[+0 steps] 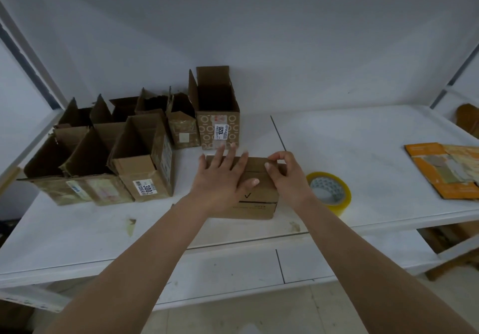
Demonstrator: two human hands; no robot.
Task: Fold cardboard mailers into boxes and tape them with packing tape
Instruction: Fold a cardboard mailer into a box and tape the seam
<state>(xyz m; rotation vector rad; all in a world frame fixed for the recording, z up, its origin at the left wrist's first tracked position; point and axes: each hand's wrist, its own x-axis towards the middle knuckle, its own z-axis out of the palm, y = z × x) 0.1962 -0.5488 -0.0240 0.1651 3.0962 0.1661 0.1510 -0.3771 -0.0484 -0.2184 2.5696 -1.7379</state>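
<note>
A small brown cardboard box (256, 205) sits on the white table (363, 157) in front of me, its top flaps folded down. My left hand (223, 175) lies flat on the top with fingers spread, pressing the flaps. My right hand (282, 171) has curled fingers and pinches the box's top right edge. Just right of the box a roll of yellowish packing tape (330, 192) lies on the table, touched by neither hand.
Several folded boxes with open tops (145, 157) stand in rows at the left and back. One with a 1020 label (219, 123) stands right behind my left hand. Flat orange mailers (445, 170) lie at the far right. A lower shelf edge (233, 269) runs below.
</note>
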